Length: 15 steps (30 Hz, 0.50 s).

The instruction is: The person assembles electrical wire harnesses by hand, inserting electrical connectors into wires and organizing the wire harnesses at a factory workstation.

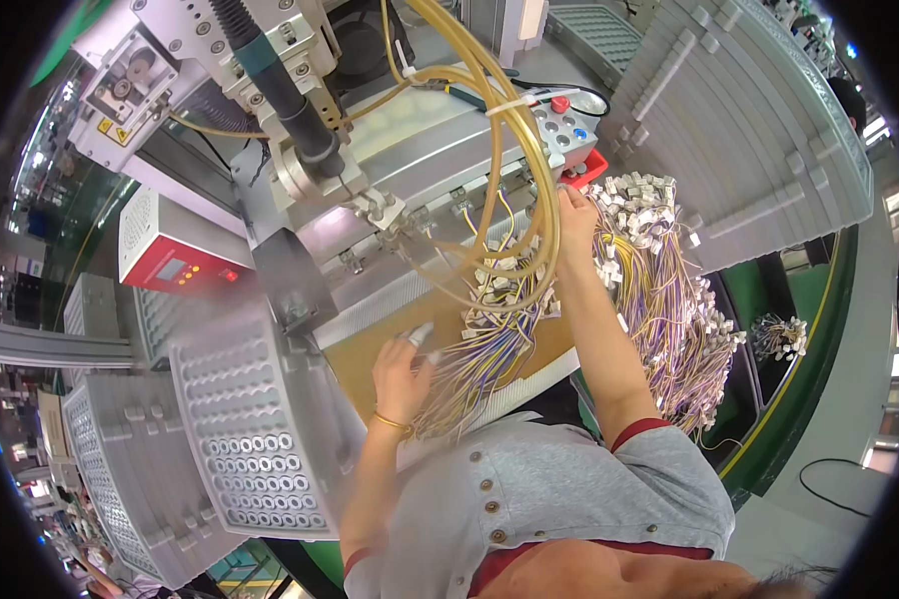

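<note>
My left hand (400,381) is over the brown work surface (365,354), white covers on its fingertips. Its thumb and fingers are apart with nothing seen between them, beside a bundle of thin wires (489,359) with white connectors. A gold-coloured bangle circles that wrist. Farther right, my right hand (575,222) reaches up next to the button box, at the edge of a large heap of wires (659,309) with white plugs. Its fingers are curled together, and what they hold, if anything, is hidden. Several wires with connectors (504,212) stand along the machine's metal front.
A jointed machine arm (315,150) and looped yellow tubes (539,200) hang over the work surface. At left are a red-and-white control unit (185,250) and a tray of round metal parts (260,469). Stacked grey trays (749,130) stand at right, behind a button box (566,130).
</note>
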Tool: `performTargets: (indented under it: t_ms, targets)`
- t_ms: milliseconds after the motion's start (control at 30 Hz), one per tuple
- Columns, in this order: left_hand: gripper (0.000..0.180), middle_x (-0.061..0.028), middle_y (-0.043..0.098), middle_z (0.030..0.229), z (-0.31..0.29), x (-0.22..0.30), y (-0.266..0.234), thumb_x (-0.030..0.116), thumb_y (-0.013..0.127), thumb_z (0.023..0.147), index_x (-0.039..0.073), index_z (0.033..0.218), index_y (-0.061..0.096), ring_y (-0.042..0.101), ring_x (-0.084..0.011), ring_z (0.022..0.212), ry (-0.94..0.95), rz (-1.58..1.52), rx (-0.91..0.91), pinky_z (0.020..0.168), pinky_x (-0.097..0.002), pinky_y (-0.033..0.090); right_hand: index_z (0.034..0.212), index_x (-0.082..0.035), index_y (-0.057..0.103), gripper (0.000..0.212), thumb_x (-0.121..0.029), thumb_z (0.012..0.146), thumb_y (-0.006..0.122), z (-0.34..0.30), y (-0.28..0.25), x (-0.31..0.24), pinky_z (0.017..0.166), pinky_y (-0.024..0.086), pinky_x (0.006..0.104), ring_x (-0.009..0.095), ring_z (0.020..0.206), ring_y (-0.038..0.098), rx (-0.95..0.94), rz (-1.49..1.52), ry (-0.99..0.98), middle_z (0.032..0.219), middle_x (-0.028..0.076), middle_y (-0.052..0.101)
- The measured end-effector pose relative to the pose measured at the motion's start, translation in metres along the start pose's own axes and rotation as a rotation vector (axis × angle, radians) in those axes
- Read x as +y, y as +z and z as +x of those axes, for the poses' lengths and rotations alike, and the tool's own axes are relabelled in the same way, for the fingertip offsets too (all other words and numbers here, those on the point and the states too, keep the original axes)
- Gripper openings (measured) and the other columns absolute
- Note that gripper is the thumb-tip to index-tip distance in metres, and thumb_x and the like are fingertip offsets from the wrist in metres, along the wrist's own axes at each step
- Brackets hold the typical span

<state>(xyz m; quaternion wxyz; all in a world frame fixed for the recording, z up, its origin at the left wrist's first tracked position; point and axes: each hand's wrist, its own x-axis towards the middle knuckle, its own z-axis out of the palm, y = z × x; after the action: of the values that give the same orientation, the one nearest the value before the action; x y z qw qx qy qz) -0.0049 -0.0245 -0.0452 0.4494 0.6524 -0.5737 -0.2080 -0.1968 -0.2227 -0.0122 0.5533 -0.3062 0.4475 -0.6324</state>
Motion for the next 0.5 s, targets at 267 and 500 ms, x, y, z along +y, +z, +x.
performTargets:
  t_ms: [267,500]
  targets:
    - [0.039,-0.0138,0.057,0.074,-0.002,-0.008,-0.013,0.005,0.064,0.065,0.010,0.103,0.059,0.055,-0.0261,0.074,-0.334,-0.302,-0.282,0.068,-0.0320,0.045,0.078,0.005,0.055,0.013,-0.007,0.077,0.050,0.001,-0.001,0.001,0.038,0.044,0.0269,0.017,0.043,0.054,-0.101,0.019,0.001,0.069,0.008,0.057]
    - [0.030,-0.0150,0.057,0.077,-0.003,-0.023,-0.008,0.005,0.064,0.063,0.008,0.093,0.063,0.053,-0.0268,0.069,0.076,0.300,-0.345,0.063,-0.0344,0.044,0.077,0.004,0.056,0.013,-0.009,0.077,0.051,-0.001,0.013,-0.003,0.040,0.045,0.0281,0.017,0.045,0.054,-0.050,0.015,-0.058,0.071,0.007,0.057]
